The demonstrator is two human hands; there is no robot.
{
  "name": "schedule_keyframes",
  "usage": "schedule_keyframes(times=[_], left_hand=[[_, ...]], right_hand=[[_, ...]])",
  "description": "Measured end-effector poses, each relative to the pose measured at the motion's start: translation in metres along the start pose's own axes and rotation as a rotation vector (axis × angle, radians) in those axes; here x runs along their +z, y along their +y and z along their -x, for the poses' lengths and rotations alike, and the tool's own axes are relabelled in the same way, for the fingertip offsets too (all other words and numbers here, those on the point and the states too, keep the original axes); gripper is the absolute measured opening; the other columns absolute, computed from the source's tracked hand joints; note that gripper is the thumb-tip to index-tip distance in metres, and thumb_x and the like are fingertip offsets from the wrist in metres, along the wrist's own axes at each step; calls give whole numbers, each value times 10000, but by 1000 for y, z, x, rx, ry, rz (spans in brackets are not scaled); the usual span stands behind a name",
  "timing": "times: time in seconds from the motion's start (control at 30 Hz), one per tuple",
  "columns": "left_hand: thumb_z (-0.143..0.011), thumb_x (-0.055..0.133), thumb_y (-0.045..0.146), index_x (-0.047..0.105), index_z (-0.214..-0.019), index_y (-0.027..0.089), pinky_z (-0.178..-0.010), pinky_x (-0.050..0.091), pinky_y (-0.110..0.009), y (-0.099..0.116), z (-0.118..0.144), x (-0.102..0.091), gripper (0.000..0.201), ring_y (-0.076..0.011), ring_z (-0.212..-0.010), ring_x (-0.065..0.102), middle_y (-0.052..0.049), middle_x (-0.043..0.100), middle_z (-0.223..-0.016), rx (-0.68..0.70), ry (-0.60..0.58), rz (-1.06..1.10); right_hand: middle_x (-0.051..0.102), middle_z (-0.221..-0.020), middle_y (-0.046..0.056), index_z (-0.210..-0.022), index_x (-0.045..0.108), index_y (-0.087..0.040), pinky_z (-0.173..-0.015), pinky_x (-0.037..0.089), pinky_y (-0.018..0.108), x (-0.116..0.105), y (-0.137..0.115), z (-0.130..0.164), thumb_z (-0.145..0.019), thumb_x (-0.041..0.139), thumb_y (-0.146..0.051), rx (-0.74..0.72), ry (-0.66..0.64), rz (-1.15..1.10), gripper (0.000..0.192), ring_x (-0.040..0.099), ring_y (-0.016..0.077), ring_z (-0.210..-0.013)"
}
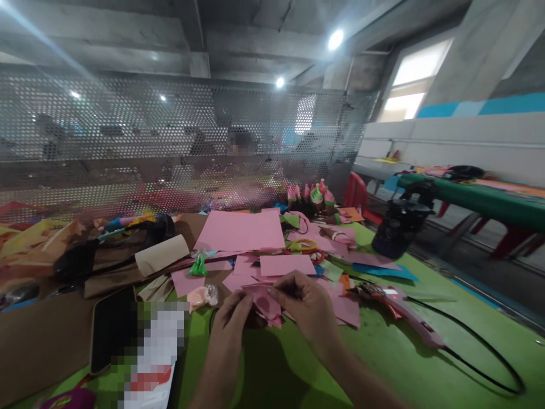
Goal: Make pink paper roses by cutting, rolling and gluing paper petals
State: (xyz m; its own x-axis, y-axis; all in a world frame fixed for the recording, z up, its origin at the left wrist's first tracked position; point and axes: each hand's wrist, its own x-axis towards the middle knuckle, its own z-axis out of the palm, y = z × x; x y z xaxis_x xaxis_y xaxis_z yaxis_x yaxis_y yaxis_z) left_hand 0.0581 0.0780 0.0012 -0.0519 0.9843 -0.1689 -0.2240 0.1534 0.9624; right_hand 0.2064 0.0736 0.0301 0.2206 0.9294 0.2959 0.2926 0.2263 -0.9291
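Observation:
Both hands meet over the near middle of the green table [477, 352], pinching one small piece of pink paper [264, 300]. My left hand [232, 321] grips its left edge between thumb and fingers. On the right edge, my right hand [310, 309] holds it with thumb and fingertips. Below the piece, a ruffled pink edge shows, partly hidden by the hands. Cut pink paper pieces [286, 265] lie spread just beyond. A large pink sheet [240, 230] rests behind them. Close to my left hand sits a small plastic bag [202, 297] with pale pink contents.
A pink hot glue gun [411, 321] with a looping black cord lies at right. Yellow-handled scissors [303, 245] rest among the papers. At left are a dark phone [114, 328] and brown cardboard [42, 341]. A black tumbler [400, 224] stands near the right edge; perforated metal screen [170, 130] behind.

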Motion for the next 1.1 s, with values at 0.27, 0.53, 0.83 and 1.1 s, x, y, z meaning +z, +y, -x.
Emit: schedule_keyframes(times=[0.27,0.53,0.83,1.1], left_hand=[[-701,718,514,674,-789,175,-640,487,-249,4,-1,7,353,-174,-698,616,-28,674,-756,89,-127,-21],[-751,676,514,689,-888,169,-786,476,-289,0,-3,4,371,-217,-878,626,-68,716,-909,144,-128,-63],[-722,714,494,704,-913,160,-838,489,-338,-3,-8,3,384,-238,-914,645,-86,730,-944,151,-137,-7],[-735,705,484,701,-865,161,-808,491,-310,1,-5,2,348,-209,-867,635,-64,716,-882,125,-189,-36]], right_hand=[[572,-620,-41,-718,571,-199,-502,416,220,1,-1,2,-752,698,-269,-13,11,-3,149,527,120,-561],[526,-680,-50,-809,531,-213,-535,412,224,-1,3,1,-742,704,-245,-38,24,-34,189,503,120,-610],[626,-671,-18,-937,600,-179,-564,481,272,-1,2,1,-791,705,-417,181,-275,-387,298,593,137,-553],[602,-538,-43,-751,627,-173,-487,436,220,0,2,0,-749,753,-429,214,-226,-362,285,563,106,-467]])
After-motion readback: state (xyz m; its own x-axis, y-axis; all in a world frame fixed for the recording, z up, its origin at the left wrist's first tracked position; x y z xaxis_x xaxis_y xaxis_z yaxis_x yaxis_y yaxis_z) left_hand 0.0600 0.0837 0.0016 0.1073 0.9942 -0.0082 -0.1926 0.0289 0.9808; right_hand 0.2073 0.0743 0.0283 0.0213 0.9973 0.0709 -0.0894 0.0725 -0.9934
